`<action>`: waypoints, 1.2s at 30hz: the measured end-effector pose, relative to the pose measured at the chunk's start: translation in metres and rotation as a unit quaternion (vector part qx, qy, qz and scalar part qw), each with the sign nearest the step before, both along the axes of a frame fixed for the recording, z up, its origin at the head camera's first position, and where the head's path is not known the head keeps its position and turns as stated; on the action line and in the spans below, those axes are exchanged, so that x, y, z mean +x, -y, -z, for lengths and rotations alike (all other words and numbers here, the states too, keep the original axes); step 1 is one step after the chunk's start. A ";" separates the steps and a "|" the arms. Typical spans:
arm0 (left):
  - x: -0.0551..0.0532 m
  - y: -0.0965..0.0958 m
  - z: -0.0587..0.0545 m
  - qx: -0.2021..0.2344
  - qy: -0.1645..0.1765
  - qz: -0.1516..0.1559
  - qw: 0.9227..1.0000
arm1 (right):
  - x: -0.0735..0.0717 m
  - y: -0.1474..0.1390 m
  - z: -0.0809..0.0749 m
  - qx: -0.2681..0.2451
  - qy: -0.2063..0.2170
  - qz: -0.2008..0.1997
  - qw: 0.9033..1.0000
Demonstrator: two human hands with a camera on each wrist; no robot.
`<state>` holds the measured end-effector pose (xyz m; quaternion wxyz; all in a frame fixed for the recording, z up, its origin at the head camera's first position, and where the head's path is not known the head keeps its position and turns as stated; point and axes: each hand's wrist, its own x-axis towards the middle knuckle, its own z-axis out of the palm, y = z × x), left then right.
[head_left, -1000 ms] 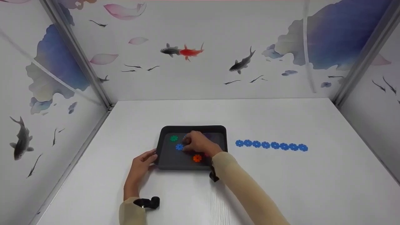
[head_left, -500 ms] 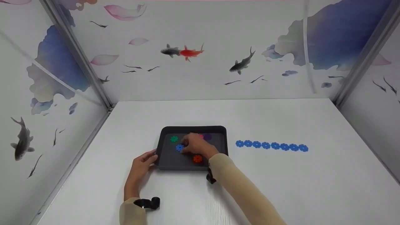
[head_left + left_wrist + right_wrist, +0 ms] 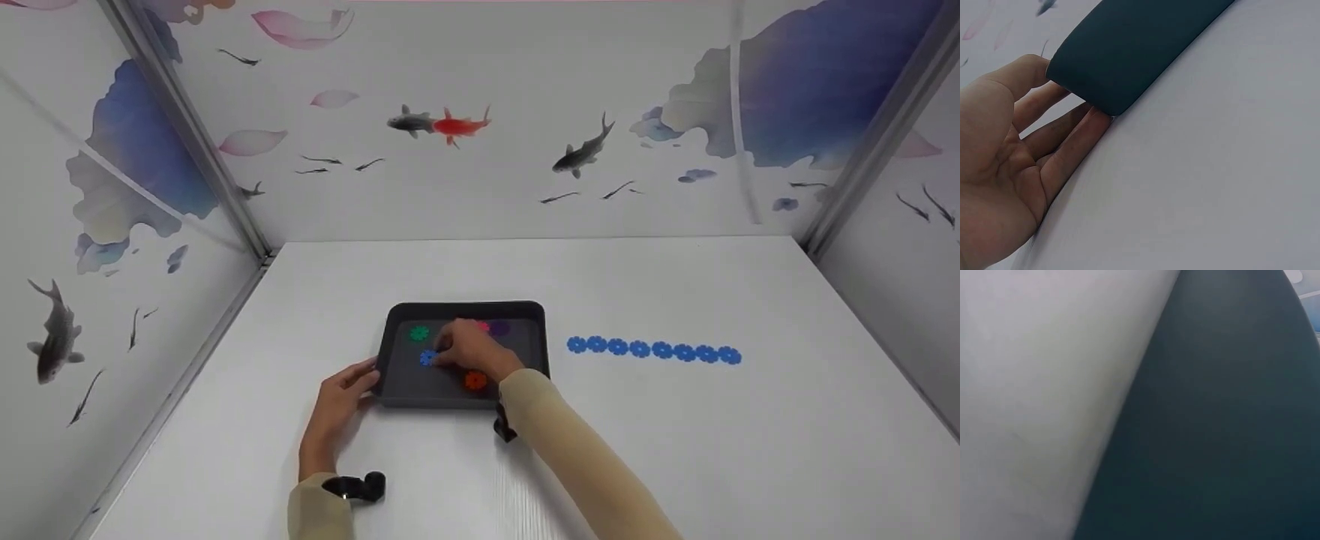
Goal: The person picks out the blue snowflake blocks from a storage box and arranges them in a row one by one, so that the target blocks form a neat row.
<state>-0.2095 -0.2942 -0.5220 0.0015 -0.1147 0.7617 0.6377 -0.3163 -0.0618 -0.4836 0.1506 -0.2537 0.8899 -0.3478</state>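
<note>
My left hand (image 3: pixel 341 394) holds the dark grey tray (image 3: pixel 450 403) at its left end. In the left wrist view, the thumb lies on the rim and the other fingers reach under the tray's corner (image 3: pixel 1112 67). Inside the tray, my right hand (image 3: pixel 472 349) pinches a blue flower-shaped plastic disc (image 3: pixel 427 358) with thumb and fingertips. A green disc (image 3: pixel 418 333) lies behind it, and an orange disc (image 3: pixel 475 381) sits under the right wrist. Pink (image 3: pixel 483 327) and purple (image 3: pixel 500 328) discs show past the knuckles. The right wrist view holds only the tray's outer wall (image 3: pixel 1202 416) and tabletop.
Right of the tray, a row of several blue flower-shaped discs (image 3: pixel 652 349) runs side by side across the white table (image 3: pixel 675 435). Printed panels with fish (image 3: pixel 581 154) and petals enclose the table at the back and both sides.
My right hand has drawn back slightly, uncovering the pink and purple discs. The blue disc at its fingertips has shifted a little to the left and nearer. The left hand stays at the tray.
</note>
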 end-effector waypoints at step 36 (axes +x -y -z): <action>0.002 -0.002 -0.003 -0.023 0.000 0.002 1.000 | 0.003 0.006 -0.001 0.025 -0.001 -0.013 1.000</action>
